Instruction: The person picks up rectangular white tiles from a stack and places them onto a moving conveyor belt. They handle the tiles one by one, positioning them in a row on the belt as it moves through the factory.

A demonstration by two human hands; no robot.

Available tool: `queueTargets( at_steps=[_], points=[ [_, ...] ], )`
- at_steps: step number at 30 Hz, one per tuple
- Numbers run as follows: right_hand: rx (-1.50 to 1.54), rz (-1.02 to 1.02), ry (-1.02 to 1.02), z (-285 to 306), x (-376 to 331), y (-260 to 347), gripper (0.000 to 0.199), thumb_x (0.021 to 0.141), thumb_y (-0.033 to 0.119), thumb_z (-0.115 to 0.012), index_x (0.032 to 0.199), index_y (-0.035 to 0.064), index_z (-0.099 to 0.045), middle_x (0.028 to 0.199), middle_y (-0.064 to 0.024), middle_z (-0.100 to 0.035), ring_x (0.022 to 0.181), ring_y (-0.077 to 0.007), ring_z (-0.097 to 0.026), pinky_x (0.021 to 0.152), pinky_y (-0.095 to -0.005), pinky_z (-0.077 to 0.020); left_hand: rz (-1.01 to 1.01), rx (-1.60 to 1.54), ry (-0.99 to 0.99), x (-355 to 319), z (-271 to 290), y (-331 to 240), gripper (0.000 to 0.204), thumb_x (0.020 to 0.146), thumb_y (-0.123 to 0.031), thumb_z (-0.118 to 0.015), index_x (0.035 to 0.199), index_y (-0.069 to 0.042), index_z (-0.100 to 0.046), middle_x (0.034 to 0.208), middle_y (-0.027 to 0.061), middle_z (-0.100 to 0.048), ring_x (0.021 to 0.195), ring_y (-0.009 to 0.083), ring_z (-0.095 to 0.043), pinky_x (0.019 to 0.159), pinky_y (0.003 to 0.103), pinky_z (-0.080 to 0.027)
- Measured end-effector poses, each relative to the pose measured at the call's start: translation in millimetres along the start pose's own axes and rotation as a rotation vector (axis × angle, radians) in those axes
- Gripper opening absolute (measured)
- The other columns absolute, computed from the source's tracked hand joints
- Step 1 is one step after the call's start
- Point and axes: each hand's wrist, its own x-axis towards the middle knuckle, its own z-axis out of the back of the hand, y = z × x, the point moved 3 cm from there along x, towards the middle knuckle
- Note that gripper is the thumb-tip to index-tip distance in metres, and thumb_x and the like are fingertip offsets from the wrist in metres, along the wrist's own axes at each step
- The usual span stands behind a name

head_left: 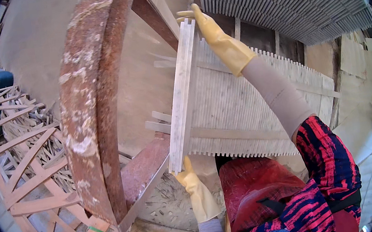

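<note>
Your slat row (245, 103) spreads right of the strips (182, 97), which span between your hands: your right fingers (201, 16) bend partly around the far end, your left fingers (186, 164) pinch the near end.

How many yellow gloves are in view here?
2. One glove is on the right hand, at the upper end of the pale slat bundle; the other is on the left hand, at its lower end.
</note>
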Motion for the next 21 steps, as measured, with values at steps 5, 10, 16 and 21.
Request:
queueTargets(
  at_steps=[5, 10, 16, 21],
  points=[
    [-0.06, -0.129, -0.022, -12, 0, 1, 0.074, 0.104, 0.066, -0.038, 0.103, 0.0029, -0.078, 0.093, -0.0053, -0.072, 0.09, -0.0162, -0.061, 0.088, -0.0311, -0.0453, 0.104, -0.192, 0.065, 10, 5, 25, 0.043, 0.086, -0.004, -0.074, 0.126, 0.0, -0.059, 0.121, 0.0159, -0.067, 0.108, 0.0281, -0.066, 0.093, 0.044, -0.055],
    [0.023, -0.061, -0.117, -3, -2, -15, 0.076, 0.104, 0.064, -0.037, 0.09, 0.0011, -0.076, 0.077, -0.0068, -0.07, 0.074, -0.0185, -0.063, 0.077, -0.0334, -0.0495, 0.36, -0.438, -0.106, 10, 4, 43, 0.053, 0.077, 0.005, -0.081, 0.127, 0.003, -0.062, 0.124, 0.0144, -0.069, 0.104, 0.0216, -0.067, 0.091, 0.036, -0.056],
    [0.091, 0.012, -0.313, 60, -67, -10, 0.076, 0.107, 0.057, -0.034, 0.085, -0.0032, -0.075, 0.079, -0.0159, -0.074, 0.07, -0.0235, -0.068, 0.071, -0.0348, -0.0552, 0.44, -0.442, -0.17, -7, -2, -41, 0.043, 0.084, 0.008, -0.069, 0.125, 0.004, -0.059, 0.119, 0.0167, -0.068, 0.101, 0.027, -0.068, 0.083, 0.04, -0.06],
    [0.103, -0.015, -0.337, 96, -84, -29, 0.077, 0.107, 0.058, -0.031, 0.086, -0.0021, -0.075, 0.086, -0.0163, -0.075, 0.081, -0.0238, -0.069, 0.081, -0.0349, -0.0535, 0.516, -0.711, -0.151, -2, 6, -20, 0.041, 0.084, 0.008, -0.068, 0.124, 0.004, -0.058, 0.117, 0.0173, -0.066, 0.098, 0.029, -0.067, 0.081, 0.042, -0.061]
  ],
)
